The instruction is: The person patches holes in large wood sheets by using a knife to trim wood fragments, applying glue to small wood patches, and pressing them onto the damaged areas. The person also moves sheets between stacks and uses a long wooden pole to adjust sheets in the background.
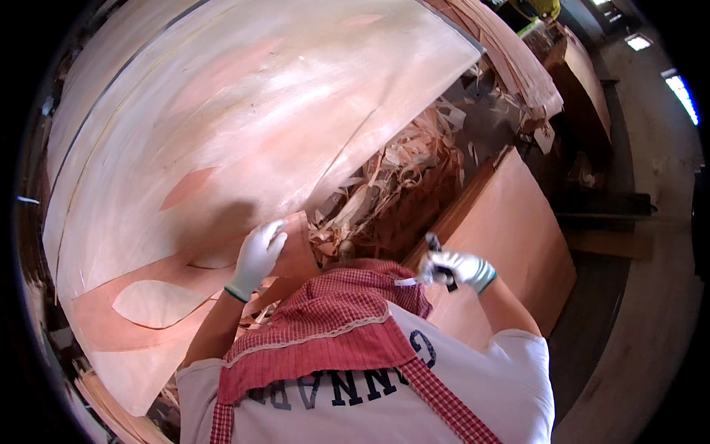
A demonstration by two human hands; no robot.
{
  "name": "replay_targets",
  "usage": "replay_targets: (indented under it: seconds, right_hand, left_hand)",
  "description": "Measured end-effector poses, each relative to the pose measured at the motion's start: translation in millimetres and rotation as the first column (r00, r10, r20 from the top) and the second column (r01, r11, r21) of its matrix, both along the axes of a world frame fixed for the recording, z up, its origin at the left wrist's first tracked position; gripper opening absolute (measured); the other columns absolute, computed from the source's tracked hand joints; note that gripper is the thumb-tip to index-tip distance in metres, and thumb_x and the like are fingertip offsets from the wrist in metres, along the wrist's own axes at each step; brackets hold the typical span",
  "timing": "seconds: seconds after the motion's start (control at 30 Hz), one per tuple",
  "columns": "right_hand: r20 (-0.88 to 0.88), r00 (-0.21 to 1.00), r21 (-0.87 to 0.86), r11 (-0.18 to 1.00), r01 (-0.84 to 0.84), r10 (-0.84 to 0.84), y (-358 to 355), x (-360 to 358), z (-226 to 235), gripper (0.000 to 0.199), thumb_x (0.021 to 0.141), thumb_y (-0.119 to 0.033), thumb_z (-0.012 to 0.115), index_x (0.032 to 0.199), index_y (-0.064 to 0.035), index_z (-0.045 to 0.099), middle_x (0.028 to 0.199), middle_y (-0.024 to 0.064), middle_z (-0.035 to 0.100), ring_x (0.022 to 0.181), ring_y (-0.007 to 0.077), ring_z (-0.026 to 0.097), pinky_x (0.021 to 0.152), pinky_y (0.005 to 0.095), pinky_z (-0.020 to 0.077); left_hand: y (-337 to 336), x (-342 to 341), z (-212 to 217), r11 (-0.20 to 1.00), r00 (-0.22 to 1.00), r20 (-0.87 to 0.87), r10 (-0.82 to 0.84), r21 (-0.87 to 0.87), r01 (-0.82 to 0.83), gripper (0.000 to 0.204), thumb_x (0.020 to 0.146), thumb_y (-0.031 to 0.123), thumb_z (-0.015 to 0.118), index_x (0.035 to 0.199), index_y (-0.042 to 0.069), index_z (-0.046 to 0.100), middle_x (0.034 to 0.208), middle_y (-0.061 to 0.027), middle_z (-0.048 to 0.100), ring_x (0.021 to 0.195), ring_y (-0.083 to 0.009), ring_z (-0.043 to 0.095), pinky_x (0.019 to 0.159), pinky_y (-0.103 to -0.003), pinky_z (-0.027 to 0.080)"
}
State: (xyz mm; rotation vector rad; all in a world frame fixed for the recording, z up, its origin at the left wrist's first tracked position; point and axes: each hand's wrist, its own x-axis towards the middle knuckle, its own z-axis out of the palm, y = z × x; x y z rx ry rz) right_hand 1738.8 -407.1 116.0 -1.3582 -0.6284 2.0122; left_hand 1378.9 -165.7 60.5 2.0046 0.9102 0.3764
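two hands in white, green-cuffed gloves are well apart. the left hand point(259, 255) is loosely open, fingers a little bent, over the right end of one pinkish veneer strip point(177, 274) (whether it touches, i cannot tell). the right hand point(457, 270) is closed around one black tool point(433, 241); one short white piece point(406, 282) shows at its left. the strip lies along the near edge of one large pale sheet point(244, 126), with one big eye-shaped gap point(151, 303) in it. off the sheet's right edge is one heap of scraps point(392, 177); what holds it, if anything, is hidden. right of the heap is one pinkish stack point(503, 244), its layers too thin to count. one red checked apron point(310, 311) covers the person's front.
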Motion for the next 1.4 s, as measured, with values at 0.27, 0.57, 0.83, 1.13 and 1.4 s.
replay_targets:
  seconds: [0.27, 0.57, 0.83, 1.13, 1.4]
  right_hand:
    - [0.029, 0.931, 0.265, 0.901, 0.344, -0.364, 75.8, 5.0, 40.6, 0.028, 0.096, -0.028, 0.060, 0.109, -0.0037, 0.065, 0.068, -0.0031, 0.054, 0.054, 0.0052, 0.044, 0.047, 0.0196, 0.0291]
    - [0.260, 0.910, 0.493, 0.855, 0.162, -0.322, 139.5, -51.6, 54.4, 0.015, 0.090, -0.004, 0.067, 0.104, -0.0016, 0.067, 0.085, -0.0038, 0.062, 0.079, 0.0040, 0.055, 0.071, 0.0192, 0.0441]
    - [0.383, 0.893, 0.667, 0.740, -0.090, -0.237, 195.9, -131.0, 42.7, 0.005, 0.088, 0.001, 0.063, 0.084, -0.0017, 0.061, 0.093, 0.0052, 0.060, 0.084, 0.0110, 0.062, 0.065, 0.0199, 0.0489]
    - [0.439, 0.890, 0.549, 0.746, -0.377, 0.126, 258.9, -298.7, 56.5, 0.019, 0.089, -0.017, 0.067, 0.098, -0.0003, 0.065, 0.073, 0.0086, 0.063, 0.064, 0.0150, 0.061, 0.060, 0.0307, 0.0492]
    - [0.391, 0.911, 0.314, 0.912, -0.265, 0.130, 344.6, -419.1, -118.8, 0.021, 0.092, -0.020, 0.059, 0.094, 0.0012, 0.059, 0.074, 0.0033, 0.058, 0.063, 0.0111, 0.052, 0.057, 0.0270, 0.0431]
  left_hand:
    - [-18.8, 101.2, 41.6, 0.819, 0.920, 0.318, -0.229, -0.447, 0.359, 0.038, 0.094, 0.012, 0.060, 0.128, -0.003, 0.052, 0.121, -0.0128, 0.062, 0.109, -0.0176, 0.060, 0.094, -0.029, 0.048]
    - [3.0, 134.8, 73.8, 0.724, 0.622, 0.718, 0.312, -0.604, 0.334, 0.023, 0.091, 0.004, 0.060, 0.114, -0.001, 0.059, 0.106, -0.0086, 0.064, 0.096, -0.0162, 0.064, 0.083, -0.027, 0.053]
    - [6.5, 39.8, 96.3, 0.933, 0.745, 0.618, 0.252, 0.050, -0.357, 0.008, 0.092, -0.002, 0.058, 0.099, -0.001, 0.062, 0.091, -0.0067, 0.064, 0.076, -0.0084, 0.060, 0.066, -0.023, 0.048]
    - [35.7, -155.8, 85.7, 0.497, 0.234, 0.568, 0.789, -0.366, -0.787, 0.009, 0.091, 0.002, 0.060, 0.099, 0.003, 0.063, 0.090, -0.0065, 0.068, 0.079, -0.0090, 0.063, 0.069, -0.022, 0.052]
    - [157.4, -248.8, -60.9, 0.406, 0.482, 0.230, 0.846, 0.309, -0.860, 0.013, 0.087, 0.017, 0.065, 0.094, 0.006, 0.066, 0.096, -0.0076, 0.069, 0.090, -0.0226, 0.065, 0.077, -0.035, 0.051]
